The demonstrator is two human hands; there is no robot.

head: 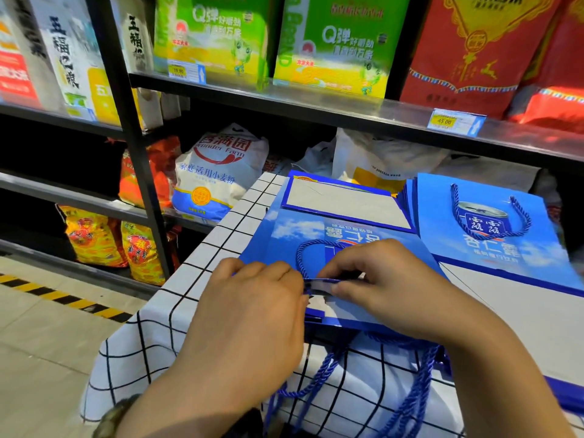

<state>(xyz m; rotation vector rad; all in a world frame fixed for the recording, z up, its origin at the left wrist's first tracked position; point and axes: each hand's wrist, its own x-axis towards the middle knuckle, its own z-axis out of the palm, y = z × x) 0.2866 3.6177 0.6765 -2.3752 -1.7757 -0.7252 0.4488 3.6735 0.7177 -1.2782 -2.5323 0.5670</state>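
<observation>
Two hands are seen from the head view, the left hand (252, 298) and the right hand (388, 279), both pinched on the near rim of the blue paper bag (284, 222), which is laid flat on the checked cloth (221, 235). The rim could be torn by uneven pulling.

Blue paper bag (341, 235), black-gridded white tablecloth (202, 279)

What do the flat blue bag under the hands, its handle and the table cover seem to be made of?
The blue gift bag looks like coated paper, slightly glossy: sharp creases, printed picture, white inside. Its handle seems to be twisted cord, perhaps synthetic: spiral strands, slight sheen. The tablecloth appears to be soft matte fabric: it drapes in folds over the edge.
</observation>
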